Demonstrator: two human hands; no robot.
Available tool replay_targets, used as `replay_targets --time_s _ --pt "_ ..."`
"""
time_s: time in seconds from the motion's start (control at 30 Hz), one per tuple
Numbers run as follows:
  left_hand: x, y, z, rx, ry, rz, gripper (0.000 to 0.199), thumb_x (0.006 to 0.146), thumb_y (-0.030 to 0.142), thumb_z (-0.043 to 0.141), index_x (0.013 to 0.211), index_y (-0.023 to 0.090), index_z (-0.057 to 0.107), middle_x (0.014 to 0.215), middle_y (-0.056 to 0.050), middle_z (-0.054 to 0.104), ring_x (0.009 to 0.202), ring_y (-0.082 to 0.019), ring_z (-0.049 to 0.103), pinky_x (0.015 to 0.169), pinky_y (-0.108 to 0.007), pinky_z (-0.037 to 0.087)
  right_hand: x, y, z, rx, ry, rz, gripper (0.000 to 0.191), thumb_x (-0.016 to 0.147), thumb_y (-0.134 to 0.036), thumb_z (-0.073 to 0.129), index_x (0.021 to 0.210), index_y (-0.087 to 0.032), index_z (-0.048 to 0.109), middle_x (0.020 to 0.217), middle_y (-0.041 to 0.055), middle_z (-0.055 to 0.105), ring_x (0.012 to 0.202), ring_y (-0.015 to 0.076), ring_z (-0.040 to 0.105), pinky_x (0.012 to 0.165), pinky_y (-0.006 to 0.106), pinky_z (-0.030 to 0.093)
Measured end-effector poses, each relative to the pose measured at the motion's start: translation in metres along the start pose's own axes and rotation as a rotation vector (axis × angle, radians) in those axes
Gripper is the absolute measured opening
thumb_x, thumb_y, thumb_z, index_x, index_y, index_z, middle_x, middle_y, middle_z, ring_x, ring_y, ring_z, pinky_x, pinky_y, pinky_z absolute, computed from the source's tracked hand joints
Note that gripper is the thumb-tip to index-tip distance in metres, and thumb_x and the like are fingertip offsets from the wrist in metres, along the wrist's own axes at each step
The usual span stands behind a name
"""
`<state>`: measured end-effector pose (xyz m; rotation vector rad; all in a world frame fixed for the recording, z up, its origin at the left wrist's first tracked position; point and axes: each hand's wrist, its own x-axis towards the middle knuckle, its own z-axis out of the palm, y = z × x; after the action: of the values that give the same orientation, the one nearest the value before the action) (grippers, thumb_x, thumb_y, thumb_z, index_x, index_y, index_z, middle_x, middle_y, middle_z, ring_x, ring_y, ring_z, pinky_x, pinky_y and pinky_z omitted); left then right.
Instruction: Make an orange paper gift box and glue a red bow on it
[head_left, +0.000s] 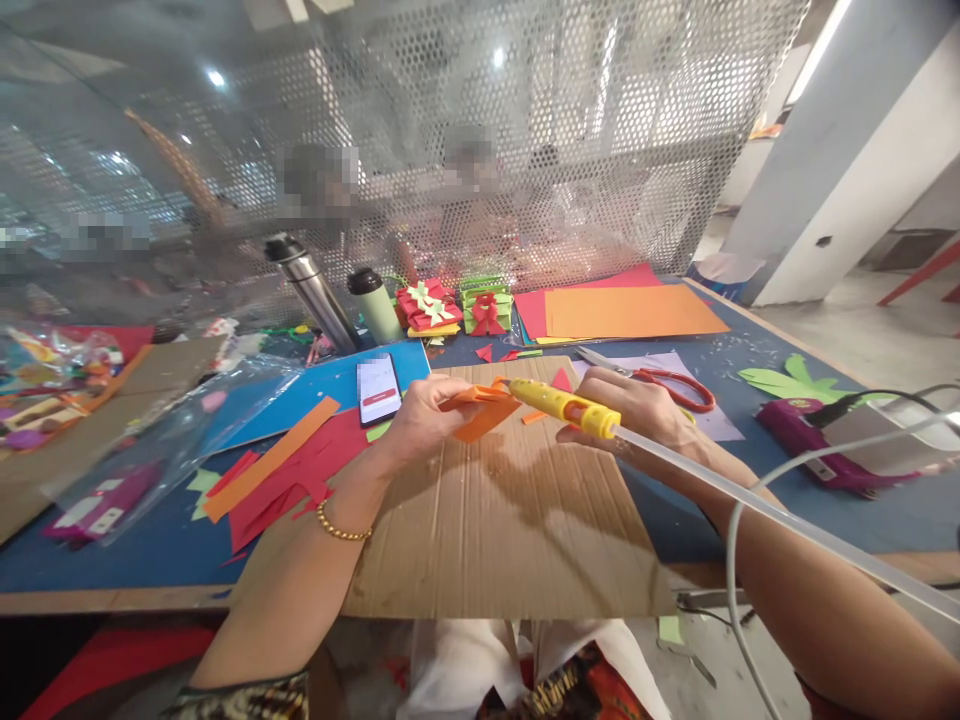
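My left hand (424,420) pinches a folded piece of orange paper (486,418) above a sheet of brown cardboard (495,540). In my right hand (637,408) is a yellow hot glue gun (562,402), with a long translucent glue stick (720,482) sticking out of its back. The gun's nozzle points left and meets or nearly meets the upper edge of the orange paper; exact contact is hard to tell. Part of my right hand's grip is hidden behind the gun.
Red-handled scissors (675,388) lie just beyond my right hand. Left are a phone (378,388), red paper scraps (300,460) and a blue folder (307,395). Behind stand a steel bottle (319,295), a green bottle (373,305) and orange sheets (637,312). A white cable (739,560) hangs right.
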<state>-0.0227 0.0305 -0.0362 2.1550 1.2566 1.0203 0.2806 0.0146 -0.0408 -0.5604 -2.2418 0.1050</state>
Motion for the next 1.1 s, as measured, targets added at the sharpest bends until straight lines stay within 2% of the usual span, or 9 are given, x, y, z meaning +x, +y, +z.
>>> replay_targets --time_s 0.13,0.27,0.5,0.73,0.93,1.1 --pt "0.0011 0.0055 0.0019 -0.048 -0.02 0.03 0.028 0.088 0.047 0.074 0.077 0.022 0.079 0.071 -0.003 0.069 0.067 -0.018 0.06 0.061 -0.032 0.046 0.0 -0.0026 -0.0002 -0.009 -0.032 0.022 0.022 0.104 -0.041 0.066 0.093 -0.023 0.06 0.083 0.0008 0.062 0.07 0.0157 0.058 0.063 0.029 0.044" --pt "0.0015 0.0059 0.0019 -0.036 -0.016 0.052 0.033 0.089 0.052 0.074 0.076 0.022 0.079 0.069 -0.003 0.069 0.066 -0.018 0.059 0.061 -0.032 0.047 -0.0011 -0.0027 -0.0001 -0.006 -0.035 0.057 0.022 0.104 -0.042 0.066 0.094 -0.023 0.064 0.083 0.0017 0.064 0.069 0.0164 0.059 0.062 0.03 0.044" --pt "0.0004 0.0007 -0.0017 0.025 -0.011 0.025 0.026 0.088 0.04 0.074 0.07 0.022 0.076 0.065 -0.002 0.067 0.075 -0.02 0.063 0.07 -0.034 0.051 0.0 -0.0007 -0.0022 -0.012 -0.027 0.054 0.025 0.103 -0.042 0.067 0.089 -0.022 0.062 0.081 0.0018 0.063 0.067 0.0157 0.057 0.059 0.03 0.042" --pt "0.002 0.0064 0.002 -0.02 -0.046 0.082 0.03 0.091 0.043 0.07 0.072 0.021 0.076 0.064 -0.002 0.065 0.063 -0.016 0.056 0.063 -0.032 0.046 0.0025 -0.0068 -0.0022 0.009 -0.029 0.051 0.027 0.105 -0.043 0.063 0.089 -0.022 0.06 0.081 0.0004 0.061 0.066 0.0141 0.057 0.06 0.028 0.044" --pt "0.0018 0.0035 -0.001 0.016 -0.011 0.047 0.026 0.088 0.041 0.072 0.07 0.022 0.075 0.064 -0.002 0.066 0.072 -0.019 0.06 0.067 -0.032 0.049 0.0034 -0.007 -0.0053 -0.005 -0.06 0.086 0.028 0.105 -0.048 0.061 0.088 -0.026 0.057 0.082 0.0026 0.062 0.067 0.0175 0.058 0.058 0.033 0.045" --pt "0.0016 0.0059 -0.0017 0.016 -0.039 0.04 0.024 0.088 0.036 0.071 0.07 0.021 0.075 0.064 -0.002 0.066 0.072 -0.018 0.059 0.067 -0.031 0.048 0.0035 -0.0071 -0.0064 -0.027 -0.058 0.065 0.026 0.106 -0.045 0.06 0.09 -0.026 0.056 0.081 0.0029 0.061 0.069 0.0183 0.059 0.06 0.034 0.047"
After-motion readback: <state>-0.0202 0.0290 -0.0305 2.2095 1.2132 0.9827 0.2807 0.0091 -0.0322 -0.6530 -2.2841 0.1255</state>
